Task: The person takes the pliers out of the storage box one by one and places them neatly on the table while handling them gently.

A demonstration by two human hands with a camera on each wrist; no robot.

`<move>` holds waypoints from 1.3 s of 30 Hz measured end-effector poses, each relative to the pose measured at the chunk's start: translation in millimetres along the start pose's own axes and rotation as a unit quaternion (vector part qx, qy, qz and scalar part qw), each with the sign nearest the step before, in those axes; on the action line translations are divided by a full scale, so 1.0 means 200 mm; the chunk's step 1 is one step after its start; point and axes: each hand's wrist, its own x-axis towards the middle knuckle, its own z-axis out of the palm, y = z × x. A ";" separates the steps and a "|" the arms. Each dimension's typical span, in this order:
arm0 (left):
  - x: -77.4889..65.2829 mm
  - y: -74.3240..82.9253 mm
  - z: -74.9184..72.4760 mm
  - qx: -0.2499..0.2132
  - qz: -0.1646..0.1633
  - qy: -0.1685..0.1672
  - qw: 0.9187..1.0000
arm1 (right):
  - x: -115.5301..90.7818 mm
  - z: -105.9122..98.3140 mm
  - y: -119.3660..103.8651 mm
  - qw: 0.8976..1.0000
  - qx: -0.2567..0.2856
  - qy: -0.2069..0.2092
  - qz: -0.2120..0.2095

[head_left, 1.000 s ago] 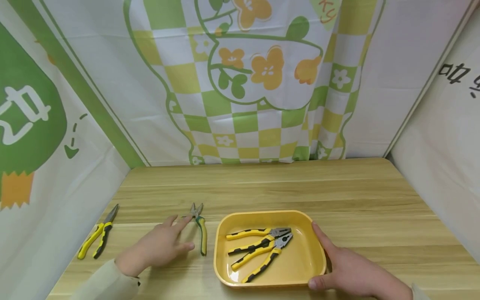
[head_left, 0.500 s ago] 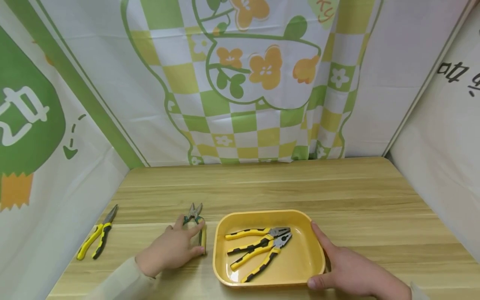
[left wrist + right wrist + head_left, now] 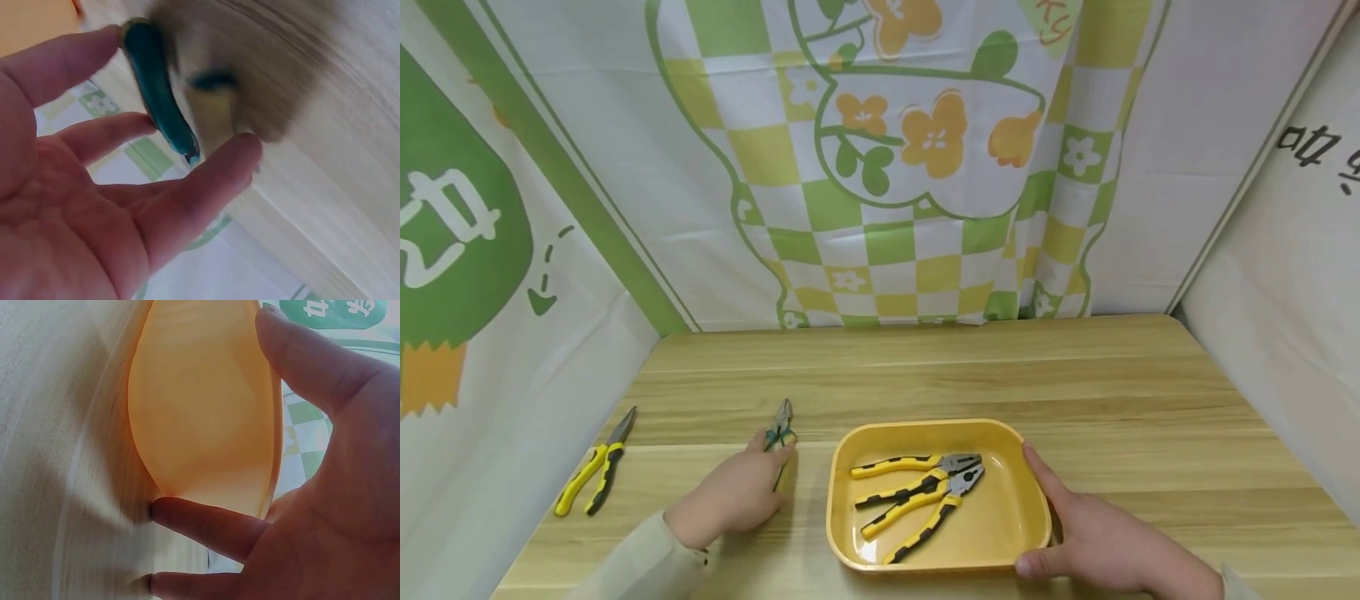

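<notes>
Left of the yellow plastic bin, my left hand pinches a small pair of green-handled pliers. Their metal nose points away from me, jaws nearly together, and the hand hides most of the handles. In the left wrist view, the thumb touches the end of one teal handle, with fingers along both handles; the other looks blurred. My right hand grips the bin's right end, thumb and fingers spread along its wall. Inside the bin lie two pairs of yellow-and-black combination pliers, heads toward the right.
At the table's left edge rests a pair of yellow-and-black long-nose pliers, handles spread. The wooden table ends at a printed curtain behind, with white fabric walls on both sides.
My left hand has moved right onto the green-handled pliers and taken hold of them. Their handles and jaws have closed together, and they have turned slightly. The right hand and bin stay put.
</notes>
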 end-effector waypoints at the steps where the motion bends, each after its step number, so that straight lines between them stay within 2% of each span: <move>1: 0.00 -0.01 0.00 0.002 -0.003 -0.002 1.000 | 0.00 0.00 0.00 1.000 0.000 0.001 0.000; 6: -0.01 -0.03 -0.02 0.017 -0.004 -0.005 1.000 | 0.00 0.00 0.00 1.000 -0.003 0.002 -0.003; 24: 0.00 -0.04 -0.02 0.010 -0.014 -0.002 1.000 | 0.00 0.00 0.01 1.000 -0.010 0.006 -0.018; 31: 0.01 -0.11 -0.02 0.020 -0.010 0.006 1.000 | 0.00 0.00 0.01 1.000 -0.008 0.002 -0.013; 39: 0.01 -0.20 -0.05 0.008 -0.025 0.010 1.000 | 0.00 0.00 0.01 1.000 0.000 -0.001 -0.014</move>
